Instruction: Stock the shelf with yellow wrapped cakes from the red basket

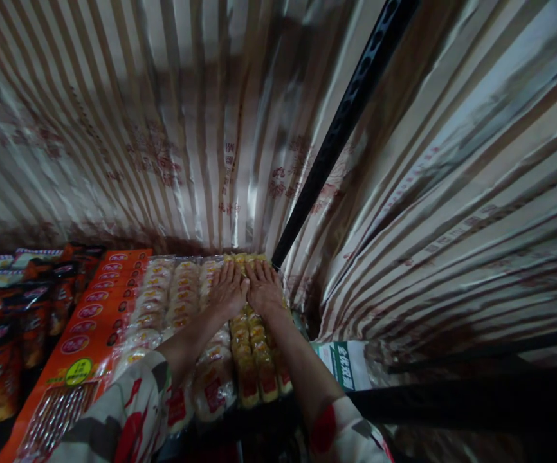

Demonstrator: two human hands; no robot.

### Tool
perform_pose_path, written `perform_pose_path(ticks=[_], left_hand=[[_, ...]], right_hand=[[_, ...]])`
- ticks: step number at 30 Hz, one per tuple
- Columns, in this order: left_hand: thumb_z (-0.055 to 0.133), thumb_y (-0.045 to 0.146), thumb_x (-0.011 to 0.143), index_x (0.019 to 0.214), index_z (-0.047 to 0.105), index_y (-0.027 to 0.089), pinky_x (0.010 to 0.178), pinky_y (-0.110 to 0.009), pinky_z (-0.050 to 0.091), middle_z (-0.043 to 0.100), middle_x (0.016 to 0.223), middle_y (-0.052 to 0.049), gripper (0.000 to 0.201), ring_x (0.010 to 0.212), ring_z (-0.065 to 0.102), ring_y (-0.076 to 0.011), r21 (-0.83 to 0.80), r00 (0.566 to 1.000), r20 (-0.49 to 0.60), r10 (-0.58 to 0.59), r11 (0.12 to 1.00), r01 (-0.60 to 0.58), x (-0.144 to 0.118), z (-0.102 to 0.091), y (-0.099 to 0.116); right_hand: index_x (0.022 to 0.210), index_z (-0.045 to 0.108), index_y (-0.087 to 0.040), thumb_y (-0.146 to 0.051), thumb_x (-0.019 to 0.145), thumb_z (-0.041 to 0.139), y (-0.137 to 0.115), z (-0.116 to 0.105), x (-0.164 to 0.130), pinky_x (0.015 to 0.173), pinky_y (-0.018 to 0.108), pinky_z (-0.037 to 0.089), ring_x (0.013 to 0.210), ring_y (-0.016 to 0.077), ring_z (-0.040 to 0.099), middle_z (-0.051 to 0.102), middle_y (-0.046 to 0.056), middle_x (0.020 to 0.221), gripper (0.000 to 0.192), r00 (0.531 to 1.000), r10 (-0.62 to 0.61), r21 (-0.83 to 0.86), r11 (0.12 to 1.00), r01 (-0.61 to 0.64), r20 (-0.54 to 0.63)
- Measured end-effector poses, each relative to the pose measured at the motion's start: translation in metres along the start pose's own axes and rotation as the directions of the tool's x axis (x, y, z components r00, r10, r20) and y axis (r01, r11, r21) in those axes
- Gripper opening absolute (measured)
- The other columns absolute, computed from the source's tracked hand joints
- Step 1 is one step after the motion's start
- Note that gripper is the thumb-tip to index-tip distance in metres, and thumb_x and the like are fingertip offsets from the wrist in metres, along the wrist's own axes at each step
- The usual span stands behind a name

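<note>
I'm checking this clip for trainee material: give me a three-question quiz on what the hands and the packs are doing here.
1. True or false: both hands lie flat, palms down, side by side on the stacked packs.
2. Which packs lie directly left of the clear packs of pale round cakes? A) orange flat packs B) green boxes C) glass jars
3. Fill in: the black perforated ___ rises slanting from beside the right hand.

Key
1. True: the left hand and the right hand press down open, thumbs nearly touching, the right on the row of yellow packs.
2. A: the orange flat packs.
3. Post: the black post, set against the striped shiny sheeting.
</note>
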State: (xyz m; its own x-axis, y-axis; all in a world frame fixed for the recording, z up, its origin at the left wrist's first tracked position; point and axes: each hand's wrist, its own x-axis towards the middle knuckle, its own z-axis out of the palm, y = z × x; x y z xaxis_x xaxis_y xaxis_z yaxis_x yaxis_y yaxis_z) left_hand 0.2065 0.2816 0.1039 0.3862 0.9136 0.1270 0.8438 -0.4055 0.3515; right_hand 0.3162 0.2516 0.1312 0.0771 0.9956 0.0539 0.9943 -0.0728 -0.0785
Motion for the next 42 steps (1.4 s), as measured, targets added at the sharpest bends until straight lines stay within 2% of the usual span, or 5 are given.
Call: perform_pose_path(ticks=[14, 20, 25, 33, 42], left_hand=[[0.022, 0.037, 0.094, 0.140, 0.035, 0.014, 0.114, -0.045, 0.015, 0.023, 0.151, -0.010, 0.053, 0.140, 0.013, -0.0226, -0.008, 1.000, -0.002, -0.016, 1.000, 0.016, -0.001, -0.006, 0.002], [0.020, 0.035, 0.095, 0.139, 0.036, 0.009, 0.115, -0.042, 0.015, 0.024, 0.150, -0.011, 0.053, 0.140, 0.011, -0.0232, -0.033, 0.998, -0.056, -0.002, 0.999, 0.000, -0.017, -0.019, 0.013], [0.015, 0.027, 0.095, 0.134, 0.041, 0.002, 0.116, -0.036, 0.018, 0.041, 0.142, -0.015, 0.053, 0.137, 0.026, -0.0196, -0.060, 0.999, 0.010, 0.049, 0.997, -0.048, -0.035, -0.017, 0.020], [0.017, 0.028, 0.095, 0.135, 0.040, 0.004, 0.114, -0.038, 0.020, 0.038, 0.144, -0.013, 0.052, 0.138, 0.022, -0.0199, -0.048, 0.988, 0.115, 0.105, 0.994, -0.100, -0.042, -0.021, 0.023], [0.021, 0.032, 0.095, 0.131, 0.047, 0.008, 0.112, -0.048, 0.024, 0.038, 0.143, -0.013, 0.051, 0.139, 0.018, -0.0264, -0.040, 0.991, -0.111, 0.077, 0.996, -0.082, -0.083, -0.025, 0.032]], right_hand=[[0.143, 0.029, -0.022, -0.033, 0.094, 0.027, -0.003, -0.007, 0.001, 0.110, 0.043, 0.009, 0.140, 0.0249, 0.012, 0.022, 0.007, 0.151, 0.051, 0.998, 0.013, -0.009, 1.000, -0.013, 0.056], [0.140, 0.037, -0.022, -0.032, 0.095, 0.026, -0.005, -0.021, -0.008, 0.111, 0.041, 0.010, 0.141, 0.0236, 0.010, 0.022, 0.008, 0.151, 0.047, 0.999, 0.029, 0.060, 0.998, -0.027, -0.023], [0.141, 0.035, -0.022, -0.033, 0.096, 0.027, -0.009, -0.027, -0.030, 0.111, 0.042, 0.008, 0.141, 0.0250, 0.008, 0.020, 0.010, 0.152, 0.047, 0.999, 0.032, 0.047, 0.998, -0.032, -0.001], [0.142, 0.033, -0.017, -0.031, 0.096, 0.024, -0.005, -0.022, -0.044, 0.111, 0.039, 0.010, 0.140, 0.0242, 0.013, 0.028, 0.010, 0.149, 0.049, 0.996, 0.030, 0.043, 0.998, -0.034, 0.090], [0.141, 0.035, -0.019, -0.036, 0.095, 0.027, -0.008, -0.033, -0.071, 0.111, 0.040, 0.009, 0.141, 0.0233, 0.008, 0.024, 0.008, 0.151, 0.049, 0.998, 0.057, 0.095, 0.994, -0.056, -0.007]])
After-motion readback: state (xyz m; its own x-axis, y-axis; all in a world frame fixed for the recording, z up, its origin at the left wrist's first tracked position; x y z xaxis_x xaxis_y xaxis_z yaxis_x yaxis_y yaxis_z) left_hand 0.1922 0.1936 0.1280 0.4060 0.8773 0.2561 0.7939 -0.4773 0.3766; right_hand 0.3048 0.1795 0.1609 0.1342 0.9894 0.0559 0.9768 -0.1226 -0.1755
